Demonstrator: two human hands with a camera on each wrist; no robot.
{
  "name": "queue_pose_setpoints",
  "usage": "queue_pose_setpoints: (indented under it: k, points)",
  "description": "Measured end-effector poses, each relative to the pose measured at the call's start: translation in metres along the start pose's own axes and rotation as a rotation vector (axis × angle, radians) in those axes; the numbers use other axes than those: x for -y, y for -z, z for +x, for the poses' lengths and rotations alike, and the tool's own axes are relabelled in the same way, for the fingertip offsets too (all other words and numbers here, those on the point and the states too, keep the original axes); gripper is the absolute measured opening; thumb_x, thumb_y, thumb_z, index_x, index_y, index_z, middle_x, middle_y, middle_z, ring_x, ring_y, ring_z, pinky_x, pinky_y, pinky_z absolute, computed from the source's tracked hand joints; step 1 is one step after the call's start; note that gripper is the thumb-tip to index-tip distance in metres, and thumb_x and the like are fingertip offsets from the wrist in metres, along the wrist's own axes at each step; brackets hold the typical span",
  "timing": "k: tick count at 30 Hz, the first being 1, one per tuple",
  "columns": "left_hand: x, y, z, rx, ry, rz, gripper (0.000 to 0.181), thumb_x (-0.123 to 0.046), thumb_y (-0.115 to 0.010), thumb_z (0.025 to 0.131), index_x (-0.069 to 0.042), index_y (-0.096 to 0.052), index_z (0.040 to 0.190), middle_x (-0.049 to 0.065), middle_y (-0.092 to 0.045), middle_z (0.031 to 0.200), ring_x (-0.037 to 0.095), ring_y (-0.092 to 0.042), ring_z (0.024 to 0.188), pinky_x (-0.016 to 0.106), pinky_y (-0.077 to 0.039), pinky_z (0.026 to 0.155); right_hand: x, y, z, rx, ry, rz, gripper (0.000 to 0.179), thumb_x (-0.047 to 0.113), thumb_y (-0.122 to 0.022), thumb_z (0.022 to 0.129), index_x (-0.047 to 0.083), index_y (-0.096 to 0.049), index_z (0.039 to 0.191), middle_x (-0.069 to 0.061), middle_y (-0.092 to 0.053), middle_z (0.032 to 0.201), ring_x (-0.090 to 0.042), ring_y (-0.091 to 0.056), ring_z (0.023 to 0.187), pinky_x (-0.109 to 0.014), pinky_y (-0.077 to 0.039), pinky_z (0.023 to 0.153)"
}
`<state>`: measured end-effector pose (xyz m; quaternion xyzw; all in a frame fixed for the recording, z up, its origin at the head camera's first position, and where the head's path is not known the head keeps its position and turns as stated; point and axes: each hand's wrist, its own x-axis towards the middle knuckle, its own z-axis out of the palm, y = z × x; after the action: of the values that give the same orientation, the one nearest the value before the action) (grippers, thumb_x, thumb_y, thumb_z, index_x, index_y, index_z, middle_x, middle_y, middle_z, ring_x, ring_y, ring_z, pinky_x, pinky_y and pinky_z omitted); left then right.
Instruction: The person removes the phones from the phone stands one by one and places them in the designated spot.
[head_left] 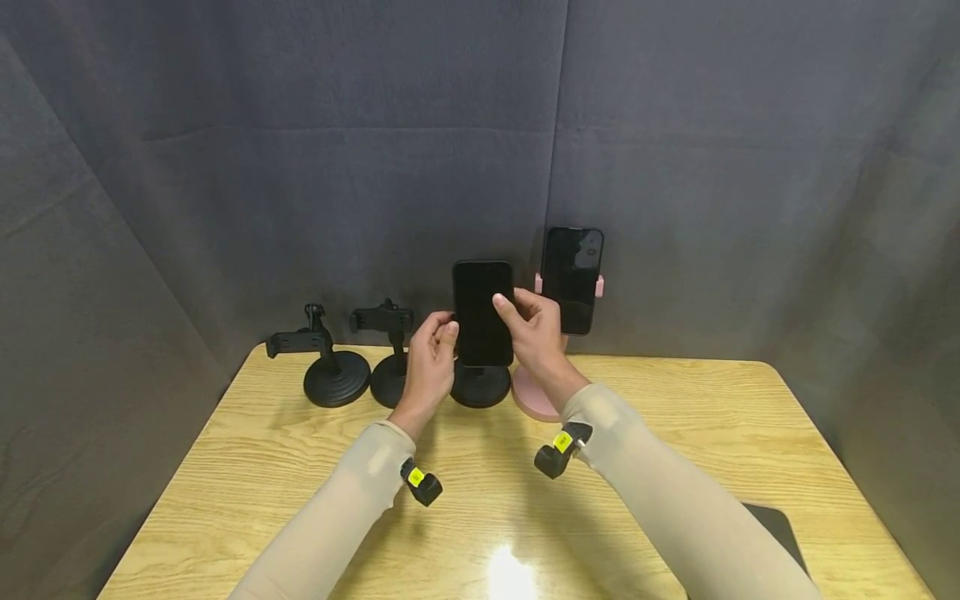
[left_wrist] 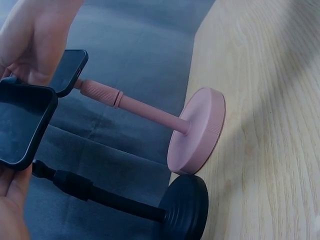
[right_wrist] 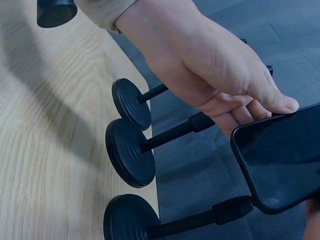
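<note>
A black smartphone [head_left: 480, 333] stands upright in front of a black phone stand [head_left: 480, 390], hiding most of its clamp. My right hand [head_left: 538, 337] grips its right side, thumb on the dark screen and fingers behind. At the opposite edge is my left hand [head_left: 430, 367], seen clearly in the right wrist view. Its thumb lies along the phone's edge and its fingers curl behind, around a small dark part of the stand's clamp [right_wrist: 275, 114]. In the left wrist view the phone [left_wrist: 22, 125] sits at the top of the black stand's pole [left_wrist: 125, 205].
Right of the hands, a pink stand [head_left: 534, 396] holds another phone [head_left: 572, 279] upright. Two black stands with bare clamps, one at far left [head_left: 337, 379] and one nearer [head_left: 388, 382], line the table's back edge. A flat dark object [head_left: 776, 529] lies partly behind my right sleeve. Grey cloth [head_left: 375, 167] hangs behind.
</note>
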<state>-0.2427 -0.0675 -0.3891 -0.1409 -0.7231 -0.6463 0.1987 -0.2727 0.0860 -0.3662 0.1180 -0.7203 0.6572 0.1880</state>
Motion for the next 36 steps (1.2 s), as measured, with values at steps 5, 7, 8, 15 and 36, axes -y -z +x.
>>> queue_pose_setpoints:
  k: [5, 7, 8, 15, 36]
  points:
    - [-0.002, -0.001, 0.001, -0.013, 0.0, 0.018, 0.024, -0.007, -0.052, 0.105, 0.013, -0.061, 0.116, 0.028, -0.057, 0.077, 0.009, -0.048, 0.064, 0.015, -0.04, 0.062, 0.001, 0.001, 0.0, -0.004, 0.018, -0.005, 0.019, 0.007, -0.066, 0.098, -0.01, -0.073, 0.104, -0.018, -0.074, 0.09, -0.002, -0.06, 0.071, -0.016, -0.052, 0.068]
    - [-0.003, -0.001, 0.001, -0.016, 0.002, 0.026, 0.024, -0.006, -0.053, 0.104, 0.013, -0.061, 0.116, 0.029, -0.058, 0.078, 0.01, -0.048, 0.065, 0.014, -0.041, 0.062, 0.001, 0.001, 0.001, -0.003, 0.024, -0.009, 0.019, 0.007, -0.066, 0.098, -0.01, -0.073, 0.104, -0.023, -0.074, 0.092, -0.002, -0.06, 0.07, -0.016, -0.051, 0.067]
    - [-0.004, -0.002, 0.001, -0.018, 0.002, 0.028, 0.024, -0.007, -0.053, 0.104, 0.013, -0.061, 0.116, 0.029, -0.058, 0.078, 0.01, -0.048, 0.065, 0.014, -0.04, 0.062, 0.001, 0.001, 0.001, -0.002, 0.028, -0.012, 0.019, 0.007, -0.066, 0.098, -0.01, -0.073, 0.104, -0.024, -0.073, 0.092, -0.002, -0.06, 0.07, -0.016, -0.051, 0.067]
    - [0.026, -0.006, 0.01, -0.039, 0.015, 0.027, 0.025, -0.007, -0.053, 0.105, 0.013, -0.061, 0.118, 0.028, -0.059, 0.079, 0.005, -0.047, 0.062, 0.013, -0.039, 0.059, 0.001, 0.003, 0.003, 0.022, 0.065, -0.047, 0.019, 0.009, -0.067, 0.098, -0.009, -0.073, 0.102, -0.02, -0.071, 0.086, -0.004, -0.055, 0.069, -0.016, -0.049, 0.066]
    - [0.019, -0.001, 0.012, -0.046, -0.068, 0.029, 0.026, -0.017, -0.059, 0.103, 0.004, -0.066, 0.115, 0.019, -0.064, 0.079, 0.001, -0.048, 0.059, 0.013, -0.042, 0.056, 0.013, 0.004, 0.005, 0.023, 0.102, -0.029, 0.019, 0.007, -0.067, 0.097, -0.01, -0.072, 0.104, -0.026, -0.071, 0.093, -0.002, -0.061, 0.074, -0.014, -0.054, 0.072]
